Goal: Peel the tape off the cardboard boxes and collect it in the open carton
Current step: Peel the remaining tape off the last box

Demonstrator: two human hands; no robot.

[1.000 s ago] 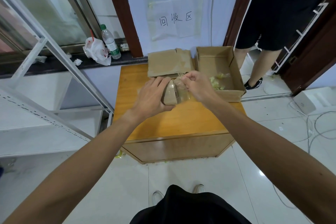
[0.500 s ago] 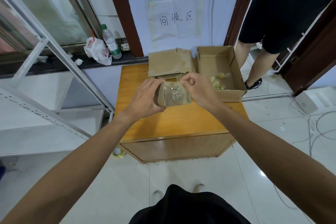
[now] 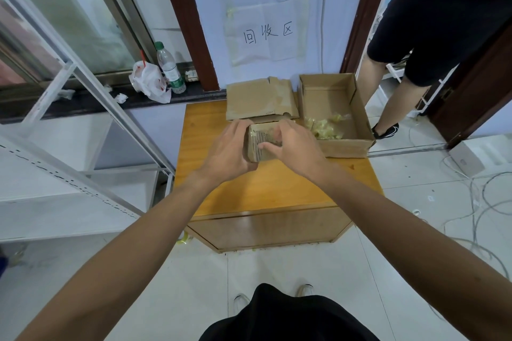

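A small taped cardboard box (image 3: pixel 263 142) is held above the wooden table (image 3: pixel 271 183), between both hands. My left hand (image 3: pixel 227 149) grips its left side with curled fingers. My right hand (image 3: pixel 296 144) wraps its right side, thumb lying across the near face and fingers over the top edge. To the right stands the open carton (image 3: pixel 346 147), with a heap of crumpled yellowish tape (image 3: pixel 324 127) lying inside. A flattened cardboard box (image 3: pixel 260 99) lies at the table's back, just beyond my hands.
A person in dark shorts (image 3: pixel 432 36) stands at the back right by the doorway. A water bottle (image 3: pixel 169 69) and a white plastic bag (image 3: pixel 149 81) sit on the window ledge at left. Cables (image 3: pixel 479 202) trail over the floor at right. A metal frame (image 3: pixel 91 83) slants past the table's left side.
The small box has been turned in my hands and sits lower. My right hand went from pinching at its top corner to wrapping over its right side.
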